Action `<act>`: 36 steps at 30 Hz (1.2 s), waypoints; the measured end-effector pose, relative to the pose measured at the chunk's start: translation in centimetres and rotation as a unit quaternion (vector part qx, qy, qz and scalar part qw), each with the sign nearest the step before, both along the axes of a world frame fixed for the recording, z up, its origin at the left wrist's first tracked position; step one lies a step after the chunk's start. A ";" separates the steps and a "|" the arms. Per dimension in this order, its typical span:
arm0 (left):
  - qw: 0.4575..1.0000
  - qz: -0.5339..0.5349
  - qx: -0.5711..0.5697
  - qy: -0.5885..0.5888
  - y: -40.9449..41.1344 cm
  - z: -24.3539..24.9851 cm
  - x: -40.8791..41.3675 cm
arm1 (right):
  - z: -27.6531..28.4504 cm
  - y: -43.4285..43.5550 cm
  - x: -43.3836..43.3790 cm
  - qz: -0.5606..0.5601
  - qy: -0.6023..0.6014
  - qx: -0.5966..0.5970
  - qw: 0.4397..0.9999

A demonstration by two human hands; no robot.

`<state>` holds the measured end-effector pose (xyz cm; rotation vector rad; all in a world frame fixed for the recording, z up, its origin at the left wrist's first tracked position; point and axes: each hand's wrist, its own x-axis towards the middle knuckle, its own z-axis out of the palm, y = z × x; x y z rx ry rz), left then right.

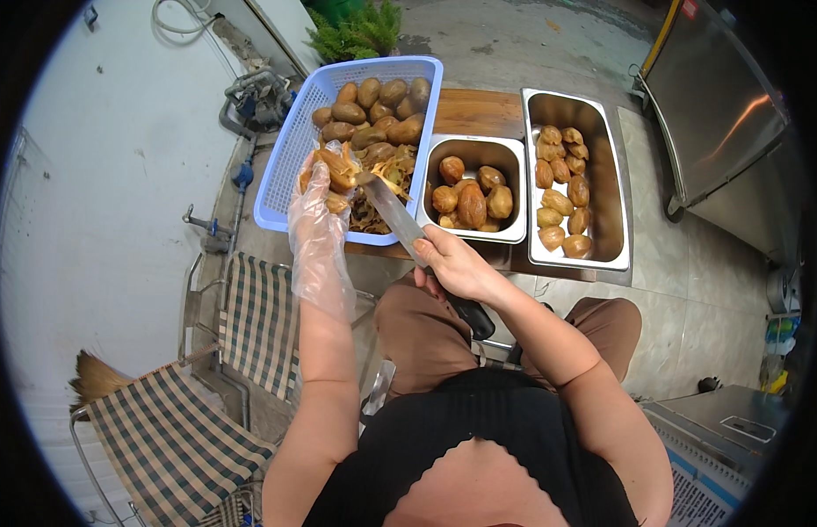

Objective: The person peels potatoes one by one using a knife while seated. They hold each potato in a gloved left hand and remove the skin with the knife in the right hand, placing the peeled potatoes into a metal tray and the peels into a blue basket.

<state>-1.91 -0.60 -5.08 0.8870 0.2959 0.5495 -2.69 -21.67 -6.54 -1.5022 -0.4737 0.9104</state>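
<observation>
My left hand (pixel 314 191), in a clear plastic glove, grips a partly peeled brown fruit or tuber (pixel 337 170) over a blue plastic basket (pixel 267 191). In my right hand (pixel 451 260), which is bare, is a large knife (pixel 392 207) with a dark handle; its tip touches or nearly touches the piece in my left hand. Whole brown pieces (pixel 369 92) fill the basket's far part, with peelings (pixel 366 217) in the near part. Peeled pieces (pixel 472 205) lie in a small square steel pan (pixel 478 141). More peeled pieces (pixel 557 201) are in a long steel pan (pixel 620 217).
A wooden bench or low table (pixel 478 109) bears the basket and pans. Checked folding chairs (pixel 174 435) stand at the left by the white wall, near pipes and a tap (pixel 207 224). A steel cabinet (pixel 718 99) is at the far right, a potted fern (pixel 362 33) beyond the basket.
</observation>
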 end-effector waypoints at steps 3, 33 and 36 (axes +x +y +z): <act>1.000 0.014 -0.007 -0.012 0.2 -0.4 0.2 | -0.2 -0.2 -0.1 -0.016 0.016 0.005 1.000; 0.947 -0.152 -0.230 -0.167 3.4 -1.5 -1.4 | 1.0 -1.7 -0.4 -0.025 -0.002 0.067 0.997; 0.952 -0.171 -0.201 -0.158 3.2 -1.0 -1.3 | 1.0 -1.7 -0.2 0.030 0.001 0.039 0.999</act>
